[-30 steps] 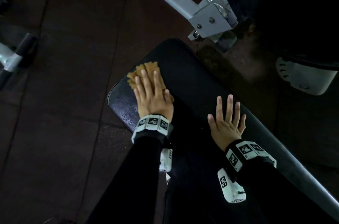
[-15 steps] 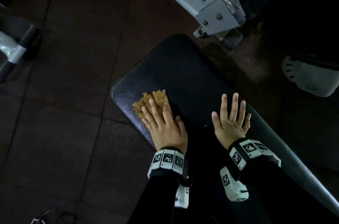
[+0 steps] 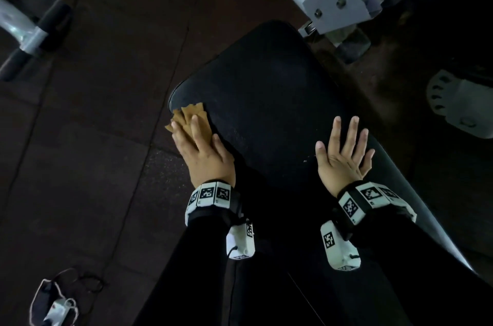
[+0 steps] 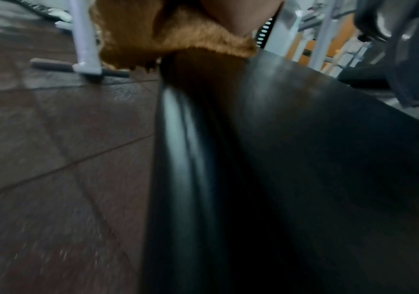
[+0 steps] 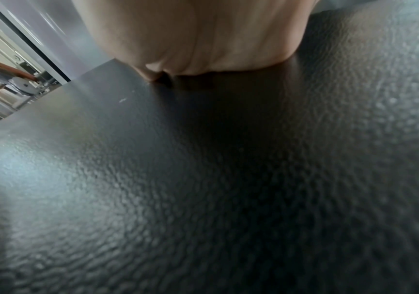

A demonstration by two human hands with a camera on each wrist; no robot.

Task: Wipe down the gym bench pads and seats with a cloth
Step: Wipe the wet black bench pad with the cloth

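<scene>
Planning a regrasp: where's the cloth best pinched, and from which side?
Probably the cloth's free front corners, which fan out past the left hand's fingertips at the pad's left edge. Come from the floor side: the wrist view shows fabric overhanging that edge, so fingers could get under it.

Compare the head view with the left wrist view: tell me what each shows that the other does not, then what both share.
Only the head view shows the right hand flat on the pad, both wrist bands, and a face mask on the floor. Only the left wrist view shows the pad's glossy side edge up close and the cloth hanging over it. Both show the brown cloth under the left hand at the black bench pad edge.
</scene>
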